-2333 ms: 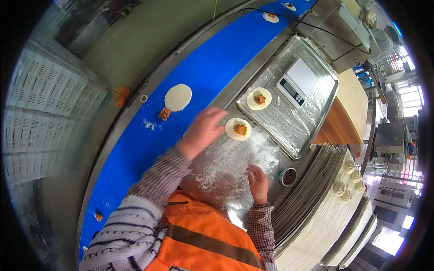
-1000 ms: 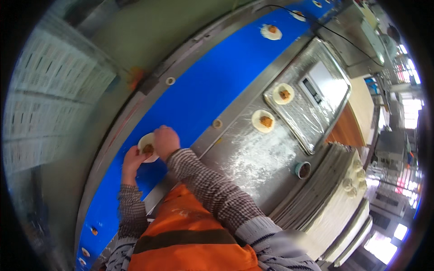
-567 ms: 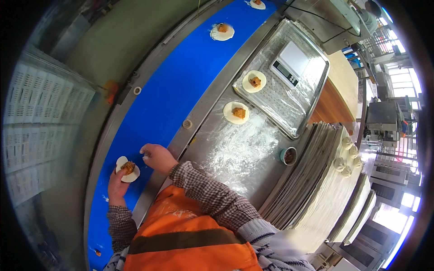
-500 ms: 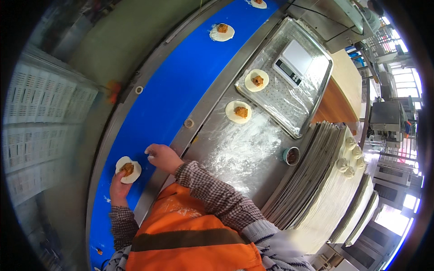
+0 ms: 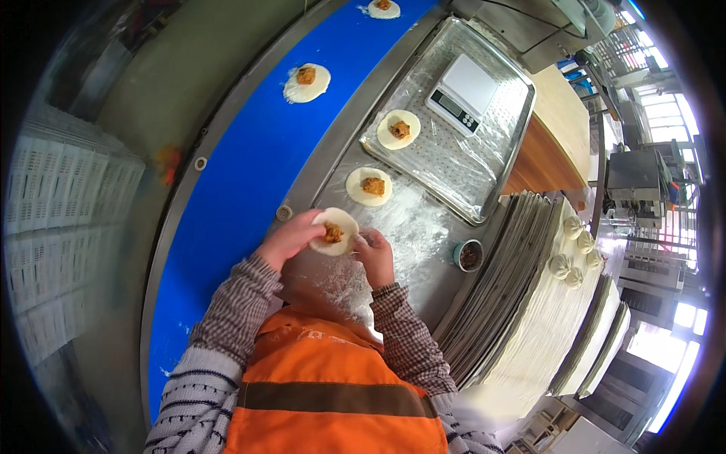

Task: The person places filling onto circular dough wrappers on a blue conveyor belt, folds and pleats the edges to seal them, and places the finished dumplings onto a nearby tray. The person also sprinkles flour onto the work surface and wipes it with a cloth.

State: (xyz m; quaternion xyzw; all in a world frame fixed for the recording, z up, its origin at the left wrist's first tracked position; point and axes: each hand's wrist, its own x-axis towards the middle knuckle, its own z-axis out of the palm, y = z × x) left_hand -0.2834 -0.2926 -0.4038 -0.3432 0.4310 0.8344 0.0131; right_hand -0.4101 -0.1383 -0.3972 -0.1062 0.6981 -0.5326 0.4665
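Observation:
Above the floured steel table, my left hand [image 5: 290,239] holds a round dough wrapper [image 5: 346,220] with a lump of orange-brown filling [image 5: 333,232] at its middle. At the wrapper's right edge, the fingers of my right hand [image 5: 376,259] are closed and pinching the rim. Just beyond my hands lies another filled dough round [image 5: 355,195] on the steel. A similar filled round [image 5: 409,121] rests on the near left corner of a plastic-covered metal tray [image 5: 484,203].
A blue conveyor belt [image 5: 227,197] runs along the left, carrying two filled rounds, one of them nearer [image 5: 310,89]. On the tray sits a white digital scale [image 5: 467,82]. A small cup of dark filling [image 5: 470,256] stands before stacked cloth-lined boards [image 5: 522,325] bearing several pleated buns [image 5: 572,227].
My left hand has lifted the filled wrapper off the belt area and brought it right, over the table. My right hand has moved right and now grips the wrapper's edge. The belt rounds shifted left.

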